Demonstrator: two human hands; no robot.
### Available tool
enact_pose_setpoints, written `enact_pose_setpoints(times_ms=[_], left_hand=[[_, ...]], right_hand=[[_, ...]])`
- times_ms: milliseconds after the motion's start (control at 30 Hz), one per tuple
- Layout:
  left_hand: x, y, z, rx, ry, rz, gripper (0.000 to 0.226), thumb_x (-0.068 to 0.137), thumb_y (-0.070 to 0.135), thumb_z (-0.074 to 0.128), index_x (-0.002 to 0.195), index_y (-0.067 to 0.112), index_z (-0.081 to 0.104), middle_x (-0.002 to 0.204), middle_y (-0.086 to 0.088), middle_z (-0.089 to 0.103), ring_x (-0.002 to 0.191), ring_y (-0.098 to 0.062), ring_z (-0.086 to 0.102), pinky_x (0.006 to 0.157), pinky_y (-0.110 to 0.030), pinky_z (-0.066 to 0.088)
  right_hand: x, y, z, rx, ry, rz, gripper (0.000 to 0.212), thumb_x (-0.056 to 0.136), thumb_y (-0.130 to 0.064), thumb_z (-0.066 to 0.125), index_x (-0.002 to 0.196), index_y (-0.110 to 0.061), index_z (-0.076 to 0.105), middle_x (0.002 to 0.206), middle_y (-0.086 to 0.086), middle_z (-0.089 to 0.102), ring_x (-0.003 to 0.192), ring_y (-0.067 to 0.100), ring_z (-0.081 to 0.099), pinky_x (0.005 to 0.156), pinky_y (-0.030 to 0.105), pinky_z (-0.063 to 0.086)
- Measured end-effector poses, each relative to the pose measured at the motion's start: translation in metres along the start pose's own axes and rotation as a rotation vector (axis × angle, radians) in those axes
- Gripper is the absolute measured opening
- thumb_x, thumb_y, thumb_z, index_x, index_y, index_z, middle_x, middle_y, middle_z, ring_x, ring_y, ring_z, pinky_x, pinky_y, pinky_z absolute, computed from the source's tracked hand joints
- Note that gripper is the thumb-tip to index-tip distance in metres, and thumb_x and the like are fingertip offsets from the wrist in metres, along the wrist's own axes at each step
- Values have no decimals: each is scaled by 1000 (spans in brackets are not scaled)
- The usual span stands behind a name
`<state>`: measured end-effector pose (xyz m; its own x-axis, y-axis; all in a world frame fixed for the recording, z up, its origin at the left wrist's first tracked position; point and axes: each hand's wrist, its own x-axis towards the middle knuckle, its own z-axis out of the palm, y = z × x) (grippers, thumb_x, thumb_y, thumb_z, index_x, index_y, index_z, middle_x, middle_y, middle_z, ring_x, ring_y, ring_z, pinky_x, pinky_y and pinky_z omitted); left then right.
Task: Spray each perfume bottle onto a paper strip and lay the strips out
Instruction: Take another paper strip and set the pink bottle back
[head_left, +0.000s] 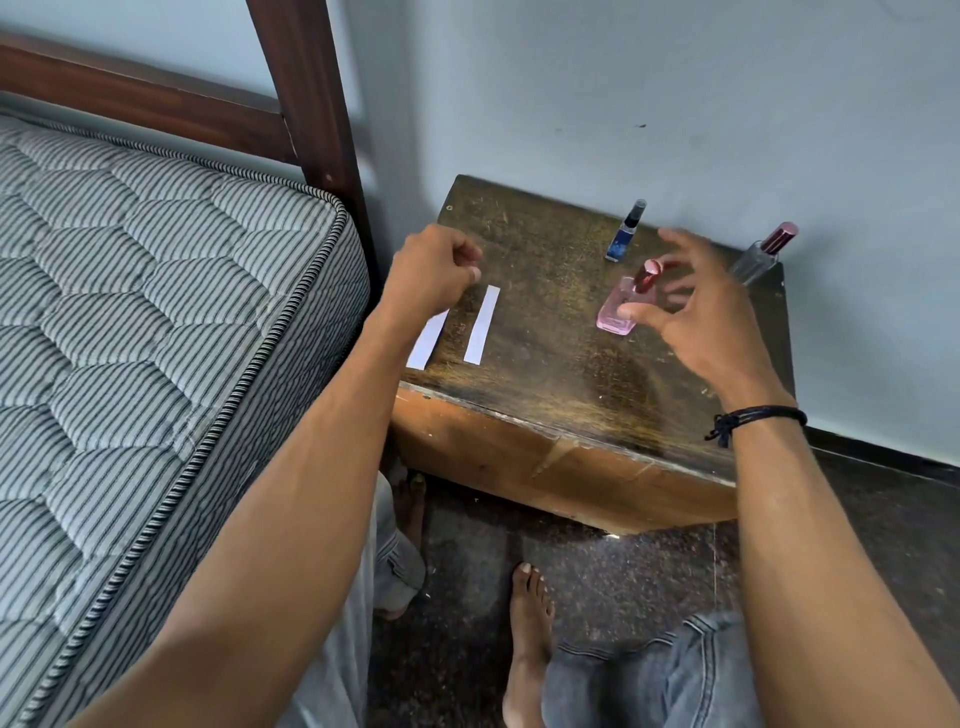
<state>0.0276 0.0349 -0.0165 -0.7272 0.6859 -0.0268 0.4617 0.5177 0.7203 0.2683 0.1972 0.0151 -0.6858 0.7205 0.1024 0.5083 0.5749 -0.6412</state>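
Pink glass bottle (618, 312) stands by splayed right hand (711, 312); left hand (431, 270) curled, empty.

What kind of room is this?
Probably a bedroom. There's a striped mattress on a dark wooden bed frame. Beside it, a small wooden bedside table stands against the wall, with a pink perfume bottle on top.

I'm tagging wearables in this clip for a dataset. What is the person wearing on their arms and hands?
Both forearms are bare, no sleeves in view. The right wrist carries a thin black cord bracelet, knotted, with short dark loose ends hanging from the knot. Neither the left hand nor the right hand shows a ring or glove, and the left wrist is bare.
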Motion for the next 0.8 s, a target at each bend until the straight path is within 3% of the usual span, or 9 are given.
enact_pose_setpoints(times_ms=[100, 200, 333, 400, 500, 600, 800], left_hand=[[2, 0, 6, 83, -77, 40, 28, 89, 21, 73, 117, 20, 73, 115, 0, 73, 110, -18, 67, 103, -32, 49], [3, 1, 13, 215, -113, 152, 27, 91, 21, 71, 117, 20, 75, 120, -3, 65, 114, -24, 61, 100, -31, 45], [6, -1, 15, 251, -121, 193, 25, 88, 23, 75, 113, 23, 77, 107, 1, 57, 108, -23, 59, 97, -32, 47], [6, -2, 15, 263, -112, 204, 24, 86, 23, 76, 110, 24, 78, 102, 4, 53, 106, -22, 59, 93, -31, 46], [5, 0, 16, 279, -97, 210, 19, 86, 23, 77, 105, 25, 78, 100, 7, 51, 105, -21, 58, 90, -33, 49], [4, 0, 17, 287, -94, 206, 16, 86, 24, 77, 102, 26, 79, 98, 7, 50, 105, -21, 58, 90, -39, 53], [4, -1, 16, 267, -86, 213, 12, 85, 24, 78, 97, 23, 79, 96, 7, 50, 100, -17, 56, 88, -36, 51]], right_hand=[[-5, -10, 3, 18, 291, -228, 63, 80, -43, 85, 129, -17, 57, 111, 5, 60, 92, 14, 53, 80, 17, 41], [-15, -28, 18, -18, 496, -500, 29, 94, -31, 76, 99, -5, 68, 77, 7, 62, 66, 16, 52, 63, 19, 42], [-23, -42, 47, -106, 285, -634, 18, 98, -24, 69, 87, -10, 72, 69, -6, 64, 57, -6, 46, 51, 15, 39], [-24, -45, 56, -142, 128, -593, 15, 98, -27, 68, 90, -15, 72, 70, -9, 65, 56, -2, 51, 48, 23, 47], [-24, -49, 60, -207, -57, -486, 9, 96, -30, 67, 94, -23, 71, 77, -10, 67, 65, 11, 60, 56, 36, 56], [-23, -49, 60, -241, -147, -414, 6, 96, -32, 67, 98, -27, 70, 81, -12, 65, 73, 10, 58, 63, 37, 55], [-22, -45, 62, -258, -206, -360, 7, 95, -31, 69, 102, -29, 70, 86, -13, 66, 77, 10, 59, 67, 36, 55]])
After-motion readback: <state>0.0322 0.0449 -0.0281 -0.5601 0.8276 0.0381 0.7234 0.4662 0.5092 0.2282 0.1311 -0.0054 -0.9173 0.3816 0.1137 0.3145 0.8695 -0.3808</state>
